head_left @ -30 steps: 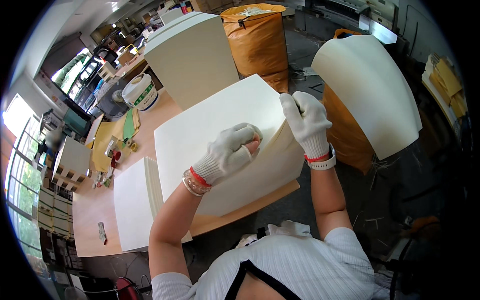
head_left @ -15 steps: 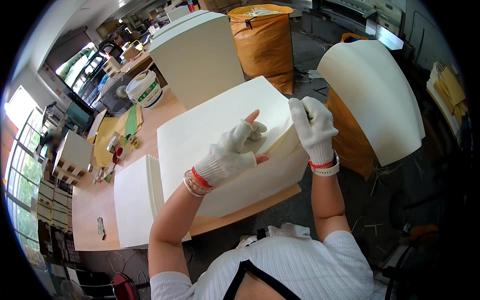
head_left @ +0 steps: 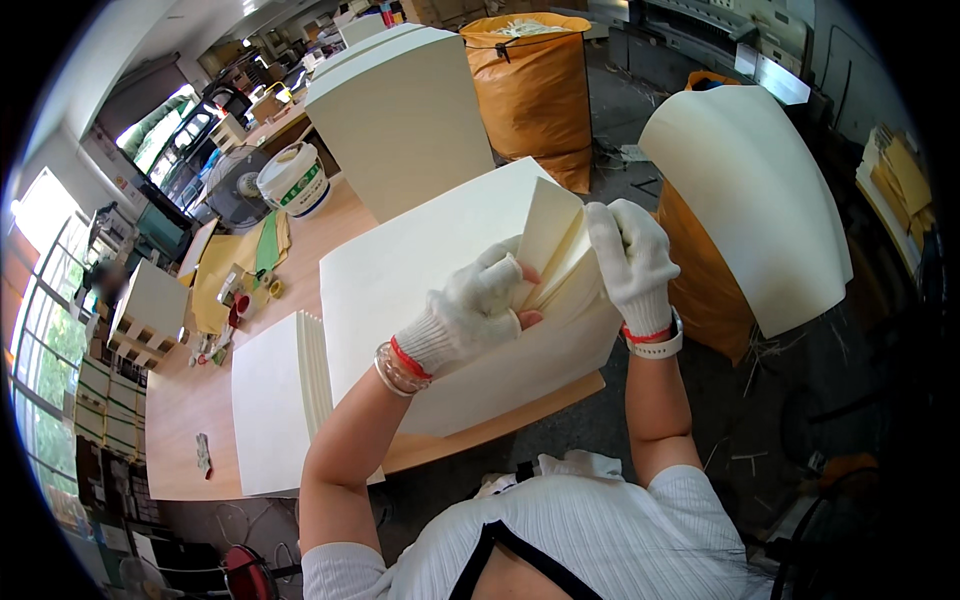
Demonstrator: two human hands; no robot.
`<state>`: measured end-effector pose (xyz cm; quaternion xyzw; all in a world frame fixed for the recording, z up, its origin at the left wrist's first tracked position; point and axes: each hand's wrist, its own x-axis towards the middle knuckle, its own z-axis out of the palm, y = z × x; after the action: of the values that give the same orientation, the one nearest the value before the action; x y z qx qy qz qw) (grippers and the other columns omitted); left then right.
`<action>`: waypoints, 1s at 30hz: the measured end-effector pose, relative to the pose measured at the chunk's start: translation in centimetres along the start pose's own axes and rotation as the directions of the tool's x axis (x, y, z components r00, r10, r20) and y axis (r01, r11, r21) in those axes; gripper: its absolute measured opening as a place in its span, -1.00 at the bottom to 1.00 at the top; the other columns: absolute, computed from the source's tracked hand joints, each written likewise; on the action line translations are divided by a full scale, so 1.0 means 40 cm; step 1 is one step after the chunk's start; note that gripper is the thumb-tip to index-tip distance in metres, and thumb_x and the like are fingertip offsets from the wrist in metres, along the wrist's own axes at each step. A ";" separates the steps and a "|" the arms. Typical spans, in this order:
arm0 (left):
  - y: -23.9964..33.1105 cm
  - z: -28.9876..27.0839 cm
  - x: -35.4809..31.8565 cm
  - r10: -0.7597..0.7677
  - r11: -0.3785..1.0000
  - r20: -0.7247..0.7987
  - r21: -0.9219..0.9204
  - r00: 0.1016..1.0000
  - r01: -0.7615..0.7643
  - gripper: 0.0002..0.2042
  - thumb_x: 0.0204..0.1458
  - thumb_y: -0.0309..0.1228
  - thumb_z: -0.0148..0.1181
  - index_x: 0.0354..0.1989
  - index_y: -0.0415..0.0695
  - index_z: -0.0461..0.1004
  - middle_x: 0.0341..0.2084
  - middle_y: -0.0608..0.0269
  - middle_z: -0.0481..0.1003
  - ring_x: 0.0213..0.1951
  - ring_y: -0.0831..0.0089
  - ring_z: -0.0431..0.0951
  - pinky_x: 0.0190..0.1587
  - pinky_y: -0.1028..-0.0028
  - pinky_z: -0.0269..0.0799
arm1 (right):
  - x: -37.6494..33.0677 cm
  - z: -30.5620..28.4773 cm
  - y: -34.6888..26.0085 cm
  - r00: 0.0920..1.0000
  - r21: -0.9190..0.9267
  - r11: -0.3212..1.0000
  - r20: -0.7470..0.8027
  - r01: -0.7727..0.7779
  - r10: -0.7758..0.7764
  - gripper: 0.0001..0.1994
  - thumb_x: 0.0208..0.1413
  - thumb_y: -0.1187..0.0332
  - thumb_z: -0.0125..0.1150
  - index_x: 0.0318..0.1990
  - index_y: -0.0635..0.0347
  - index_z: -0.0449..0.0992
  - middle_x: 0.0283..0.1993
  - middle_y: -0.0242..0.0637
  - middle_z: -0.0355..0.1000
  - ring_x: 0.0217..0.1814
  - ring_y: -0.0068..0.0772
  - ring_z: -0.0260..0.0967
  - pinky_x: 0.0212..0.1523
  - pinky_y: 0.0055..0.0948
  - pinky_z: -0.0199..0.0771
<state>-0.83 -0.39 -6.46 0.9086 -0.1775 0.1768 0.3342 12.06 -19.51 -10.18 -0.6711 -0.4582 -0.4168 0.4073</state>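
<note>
A thick stack of large cream-white paper sheets lies in front of me on the wooden table. My left hand, in a white knit glove with bare thumb and finger tips, grips several sheets at the stack's near right side. Their corner is bent up and folded back as a narrow flap. My right hand, gloved too, is closed at the stack's right corner, with fingers curled on the sheet edges. The sheets fan apart between both hands. What lies inside the right fingers is mostly hidden.
A lower paper stack lies left on the table. Behind stand a tall paper block, a white bucket and an orange sack. To the right, curved sheets drape over another orange sack. Tape rolls lie left.
My left hand has closed on the sheets and turned their right corner up and back into a flap. My right hand stays at the corner, almost unmoved.
</note>
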 end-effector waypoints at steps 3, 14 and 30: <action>-0.020 0.005 -0.002 0.155 0.983 -0.029 0.108 0.987 -0.151 -0.81 -0.07 -0.59 0.37 -0.34 -0.18 0.46 -0.27 0.19 0.49 -0.35 0.32 0.47 -0.26 0.40 0.40 | 0.004 0.004 -0.003 0.997 0.173 0.982 -0.014 -0.071 0.074 -0.74 0.08 0.55 0.15 -0.04 0.26 0.48 -0.49 -0.26 0.16 -0.51 -0.25 0.20 -0.50 -0.28 0.21; -0.019 0.013 0.003 0.100 0.994 0.003 -0.051 0.995 -0.100 -0.72 -0.01 -0.59 0.24 -0.07 -0.17 0.54 -0.07 -0.01 0.50 -0.15 0.09 0.57 -0.08 0.33 0.50 | -0.008 0.008 0.004 1.000 0.036 0.999 -0.025 -0.006 0.007 -0.72 0.10 0.55 0.14 0.00 0.25 0.48 -0.48 -0.25 0.15 -0.50 -0.23 0.19 -0.50 -0.29 0.20; -0.016 0.013 0.004 0.046 0.999 0.033 -0.031 0.998 -0.044 -0.69 -0.15 -0.57 0.43 -0.19 -0.18 0.52 0.10 -0.07 0.45 -0.07 0.04 0.55 -0.04 0.30 0.48 | -0.006 0.008 -0.001 0.999 0.055 0.998 -0.042 -0.029 0.031 -0.81 0.14 0.52 0.12 -0.08 0.27 0.51 -0.47 -0.21 0.20 -0.49 -0.18 0.22 -0.48 -0.26 0.22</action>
<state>-0.30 -0.30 -7.11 0.9020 -0.2061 0.1663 0.3409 12.02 -19.26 -10.51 -0.6575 -0.4506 -0.4122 0.4413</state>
